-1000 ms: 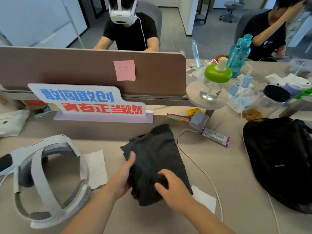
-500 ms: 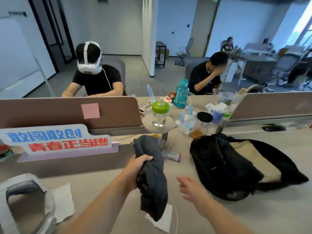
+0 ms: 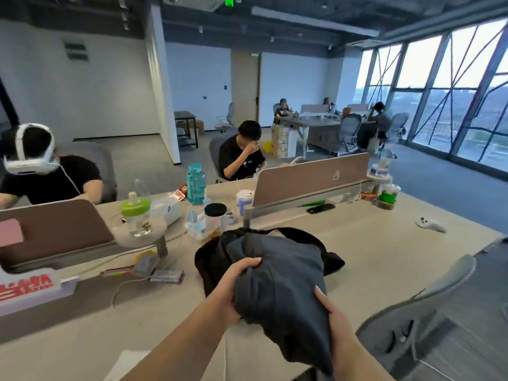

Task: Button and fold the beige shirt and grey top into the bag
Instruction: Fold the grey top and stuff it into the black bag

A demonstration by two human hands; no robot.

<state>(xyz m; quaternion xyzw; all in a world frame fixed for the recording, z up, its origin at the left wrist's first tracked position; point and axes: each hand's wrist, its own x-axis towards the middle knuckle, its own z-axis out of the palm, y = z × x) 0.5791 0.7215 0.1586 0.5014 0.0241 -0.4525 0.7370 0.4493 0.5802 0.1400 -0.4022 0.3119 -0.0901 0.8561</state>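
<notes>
The folded dark grey top [image 3: 277, 287] is lifted off the desk and held between both hands, over the near side of the black bag [image 3: 211, 257]. My left hand [image 3: 233, 287] grips its left edge, fingers curled over the fold. My right hand [image 3: 328, 314] holds its right side from beneath, thumb up along the cloth. The bag lies on the desk behind the top, its opening largely hidden by the cloth. No beige shirt shows in this view.
A white cable [image 3: 118, 290] and snack packets [image 3: 166, 276] lie left of the bag. Bottles and jars [image 3: 215, 215] crowd the desk divider [image 3: 310, 177] behind it. A grey chair [image 3: 428, 303] stands at the right. A phone [image 3: 320, 208] and a white controller [image 3: 428, 224] lie further right.
The top has been lifted from the desk and carried right over the bag. My right hand, free half a second ago, now holds its right side. My view swung right and up.
</notes>
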